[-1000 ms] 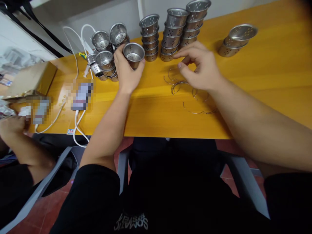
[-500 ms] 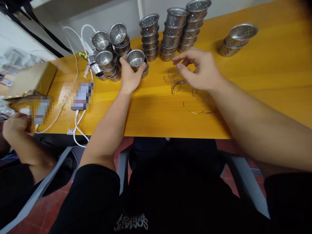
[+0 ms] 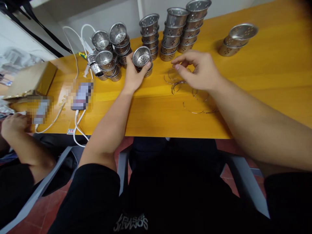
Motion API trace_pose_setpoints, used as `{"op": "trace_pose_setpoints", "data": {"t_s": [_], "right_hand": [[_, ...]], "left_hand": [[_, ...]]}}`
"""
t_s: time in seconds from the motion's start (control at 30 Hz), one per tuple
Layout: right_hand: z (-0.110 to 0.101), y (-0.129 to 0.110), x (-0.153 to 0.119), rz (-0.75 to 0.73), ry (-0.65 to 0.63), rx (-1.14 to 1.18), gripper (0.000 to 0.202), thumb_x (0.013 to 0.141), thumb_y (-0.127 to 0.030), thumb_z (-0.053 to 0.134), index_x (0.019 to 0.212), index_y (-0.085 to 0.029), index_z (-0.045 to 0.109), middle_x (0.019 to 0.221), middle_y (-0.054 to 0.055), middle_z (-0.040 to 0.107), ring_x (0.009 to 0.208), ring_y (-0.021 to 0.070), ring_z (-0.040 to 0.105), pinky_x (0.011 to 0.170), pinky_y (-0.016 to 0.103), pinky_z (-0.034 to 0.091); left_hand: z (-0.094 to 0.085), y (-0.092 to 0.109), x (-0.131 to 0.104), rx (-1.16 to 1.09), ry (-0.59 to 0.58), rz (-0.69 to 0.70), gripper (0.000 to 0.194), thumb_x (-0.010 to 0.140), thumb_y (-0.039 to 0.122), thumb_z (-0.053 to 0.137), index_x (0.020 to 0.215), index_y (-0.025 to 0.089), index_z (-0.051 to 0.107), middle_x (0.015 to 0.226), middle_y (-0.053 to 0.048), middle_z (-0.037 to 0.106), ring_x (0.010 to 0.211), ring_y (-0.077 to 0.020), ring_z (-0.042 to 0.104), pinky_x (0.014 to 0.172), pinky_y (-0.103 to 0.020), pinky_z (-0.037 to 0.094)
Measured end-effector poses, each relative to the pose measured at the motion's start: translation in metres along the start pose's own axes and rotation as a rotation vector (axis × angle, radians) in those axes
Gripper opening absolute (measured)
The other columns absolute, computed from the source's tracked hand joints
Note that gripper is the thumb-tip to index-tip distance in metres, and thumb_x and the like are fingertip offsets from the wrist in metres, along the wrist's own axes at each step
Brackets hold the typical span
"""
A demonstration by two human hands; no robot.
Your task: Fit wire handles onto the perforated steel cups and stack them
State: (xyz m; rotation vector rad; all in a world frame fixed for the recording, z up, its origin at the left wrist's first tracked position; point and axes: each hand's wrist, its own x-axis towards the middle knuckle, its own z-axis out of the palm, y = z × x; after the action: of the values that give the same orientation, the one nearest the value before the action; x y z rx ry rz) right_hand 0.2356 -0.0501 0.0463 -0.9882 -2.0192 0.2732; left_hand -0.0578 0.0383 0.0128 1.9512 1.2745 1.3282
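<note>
My left hand grips a perforated metal cup, thumb on its near right side and fingers around the left. Its mouth tilts toward me, and the rim of another cup shows just beneath it. Over the table, my right hand hovers with fingers bent and thumb a little apart from them; nothing shows between them. Below and beside that hand lie several thin curved wires, partly hidden by it. Close behind the hands rise stacks of similar cups.
More cups crowd the left, some stacked and some tipped. Two nested cups stand far right on the yellow table. A blurred-out phone with white cables and a cardboard box are left. Another person's hand rests there.
My left hand has moved slightly right and away from me with the cup, toward the stack behind. My right hand has hardly moved.
</note>
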Motion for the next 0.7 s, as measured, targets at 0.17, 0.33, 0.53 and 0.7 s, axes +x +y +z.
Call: {"op": "trace_pose_setpoints", "data": {"t_s": [0.17,0.33,0.53,0.7], "right_hand": [[0.0,0.0,-0.001,-0.021,0.007,0.024,0.05,0.112,-0.066,0.063,0.124,-0.021,0.079,0.113,0.012,0.08,0.098,0.0264,0.075,0.098,0.049,0.065],[0.002,0.004,-0.001,-0.009,0.02,0.043,0.05,0.109,-0.069,0.065,0.122,-0.024,0.081,0.112,0.012,0.081,0.095,0.0279,0.076,0.093,0.05,0.067],[0.002,0.006,-0.002,0.022,0.01,0.049,0.044,0.107,-0.064,0.068,0.123,-0.025,0.081,0.113,0.01,0.082,0.095,0.0283,0.076,0.096,0.051,0.068],[0.002,0.006,-0.002,-0.017,0.02,0.082,0.041,0.108,-0.061,0.069,0.12,-0.023,0.082,0.11,0.011,0.082,0.093,0.0274,0.076,0.092,0.049,0.069]], "left_hand": [[0.005,-0.001,0.0,0.008,-0.027,0.013,0.076,0.08,0.05,0.091,0.134,0.036,0.04,0.15,-0.007,0.068,0.147,-0.0257,0.065,0.137,-0.044,0.047],[0.0,0.012,-0.004,0.16,-0.027,-0.019,0.066,0.086,0.041,0.085,0.138,0.035,0.045,0.151,-0.005,0.07,0.147,-0.0228,0.066,0.134,-0.042,0.051],[-0.007,0.028,-0.004,0.187,0.011,-0.069,0.057,0.078,0.035,0.08,0.128,0.041,0.054,0.14,0.001,0.077,0.134,-0.0235,0.071,0.128,-0.048,0.057],[-0.008,0.024,-0.003,0.182,-0.023,-0.105,0.056,0.078,0.04,0.079,0.129,0.045,0.054,0.14,0.003,0.077,0.137,-0.0235,0.069,0.129,-0.051,0.054]]}}
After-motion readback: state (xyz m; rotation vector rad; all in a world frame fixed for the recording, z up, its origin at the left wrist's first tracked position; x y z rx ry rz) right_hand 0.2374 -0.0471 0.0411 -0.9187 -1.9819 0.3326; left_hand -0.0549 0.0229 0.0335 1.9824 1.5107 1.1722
